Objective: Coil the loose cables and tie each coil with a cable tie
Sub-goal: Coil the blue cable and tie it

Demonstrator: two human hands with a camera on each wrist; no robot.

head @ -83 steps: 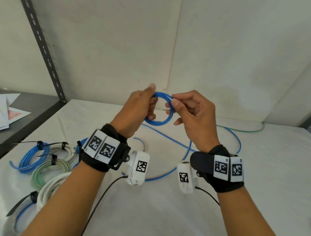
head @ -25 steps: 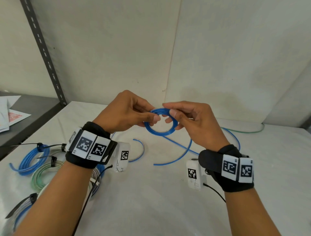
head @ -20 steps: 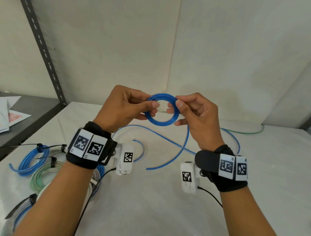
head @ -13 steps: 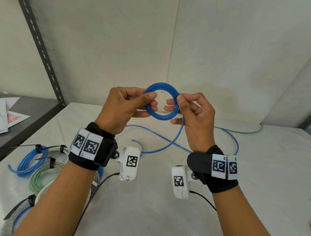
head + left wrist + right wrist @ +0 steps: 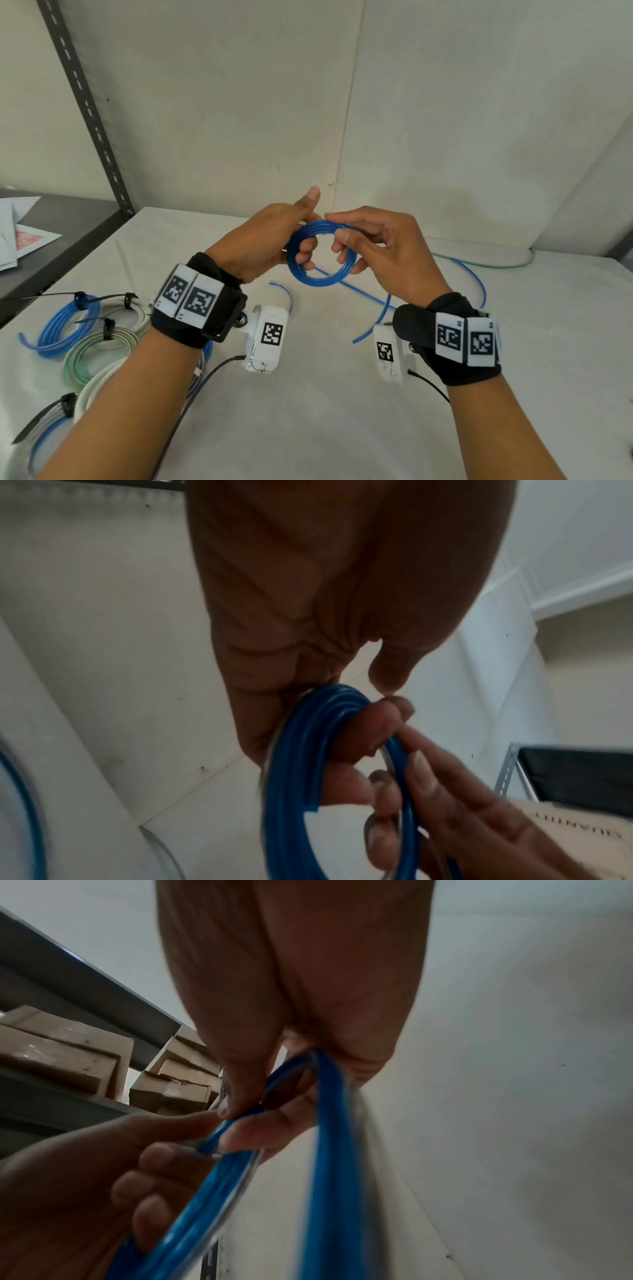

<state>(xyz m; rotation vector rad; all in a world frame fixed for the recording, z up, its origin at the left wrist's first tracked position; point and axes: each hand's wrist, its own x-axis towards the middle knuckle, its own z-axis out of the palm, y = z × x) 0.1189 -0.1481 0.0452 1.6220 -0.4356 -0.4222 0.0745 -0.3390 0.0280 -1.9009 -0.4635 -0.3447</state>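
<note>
A small blue cable coil hangs in the air above the white table. My left hand grips its left side, fingers curled through the ring, thumb raised. My right hand pinches the right side of the coil between thumb and fingers. The loose tail of the blue cable drops from the coil to the table and runs off to the right. The left wrist view shows the blue coil under curled fingers. The right wrist view shows the blue coil pinched, blurred.
Several tied coils lie at the left: a blue one, a green-white one and white ones, each with a black cable tie. A green cable runs along the back right. A metal shelf upright stands at the left.
Both hands dropped lower with the coil. The left hand shifted its hold, thumb now raised, and the cable tail on the table has drawn in shorter.
</note>
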